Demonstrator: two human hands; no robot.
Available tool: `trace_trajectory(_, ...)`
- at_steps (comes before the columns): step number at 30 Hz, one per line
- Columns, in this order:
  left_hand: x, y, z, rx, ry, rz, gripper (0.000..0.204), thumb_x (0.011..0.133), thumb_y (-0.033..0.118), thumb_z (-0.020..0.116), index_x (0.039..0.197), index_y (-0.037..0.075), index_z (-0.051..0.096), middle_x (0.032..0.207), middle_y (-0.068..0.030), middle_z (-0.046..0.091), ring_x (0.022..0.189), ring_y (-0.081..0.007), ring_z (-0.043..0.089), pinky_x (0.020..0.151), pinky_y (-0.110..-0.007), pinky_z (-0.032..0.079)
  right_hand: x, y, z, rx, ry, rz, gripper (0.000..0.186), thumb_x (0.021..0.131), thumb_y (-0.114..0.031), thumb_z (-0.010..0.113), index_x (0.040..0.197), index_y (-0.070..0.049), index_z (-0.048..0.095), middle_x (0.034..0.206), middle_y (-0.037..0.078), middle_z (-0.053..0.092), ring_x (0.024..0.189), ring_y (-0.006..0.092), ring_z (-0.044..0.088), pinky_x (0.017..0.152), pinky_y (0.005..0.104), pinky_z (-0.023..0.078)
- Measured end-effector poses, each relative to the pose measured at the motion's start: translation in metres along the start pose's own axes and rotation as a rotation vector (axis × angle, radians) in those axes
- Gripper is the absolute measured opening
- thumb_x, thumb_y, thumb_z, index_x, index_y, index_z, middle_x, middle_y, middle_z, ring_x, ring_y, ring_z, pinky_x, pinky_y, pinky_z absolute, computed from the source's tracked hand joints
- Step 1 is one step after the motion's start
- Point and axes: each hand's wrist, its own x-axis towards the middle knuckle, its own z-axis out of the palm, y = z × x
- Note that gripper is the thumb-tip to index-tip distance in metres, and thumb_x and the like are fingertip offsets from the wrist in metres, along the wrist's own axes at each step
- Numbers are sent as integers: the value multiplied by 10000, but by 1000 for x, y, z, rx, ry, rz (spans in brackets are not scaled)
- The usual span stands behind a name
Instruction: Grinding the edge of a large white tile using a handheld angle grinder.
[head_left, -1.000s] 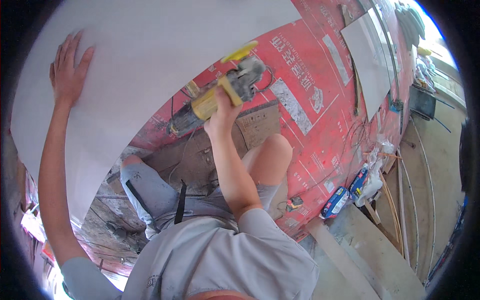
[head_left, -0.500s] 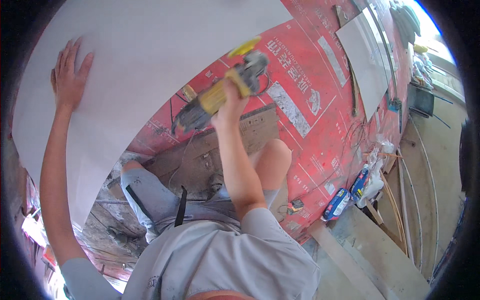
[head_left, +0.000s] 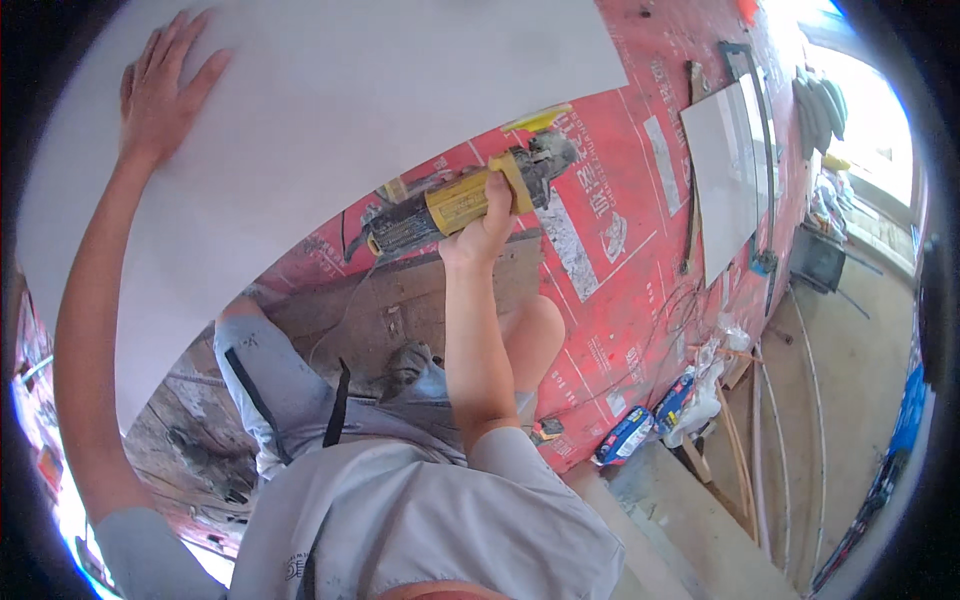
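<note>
A large pale slab spreads across the upper left. My left hand lies flat on it with the fingers spread. My right hand is wrapped round a yellow and black angle grinder, just off the slab's near edge. On the grinder's head sits a yellow disc, right beside the edge; whether it touches I cannot tell. Part of the grinder's body is hidden behind my fingers.
Red printed sheeting covers the floor ahead and to the right. A smaller white panel rests on it near dark strips. Blue packages and long thin strips lie at the right. Brown board lies between my legs.
My right hand has brought the grinder to the right, nearer the slab's edge, and its disc shows more sharply. The view has shifted; my left hand stays flat on the slab.
</note>
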Motion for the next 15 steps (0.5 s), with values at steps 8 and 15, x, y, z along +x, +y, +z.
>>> trace_trajectory(8,17,41,-69,-174,-417,-169,667,980,371,597,1557,105,394,1656,-156,296,1550,-379,191,1225,-598,147,-96,41,34,-26,60,66,417,909,-222,695,1274,-65,569,1100,93,646,949,257,675,821,429,587)
trace_trajectory(15,21,43,-68,-149,-494,-219,662,969,389,611,1544,122,419,1663,-161,287,1549,-394,198,1228,-601,138,-119,53,36,-150,78,17,448,902,-178,697,1315,-74,559,1190,67,619,1057,224,644,896,408,559)
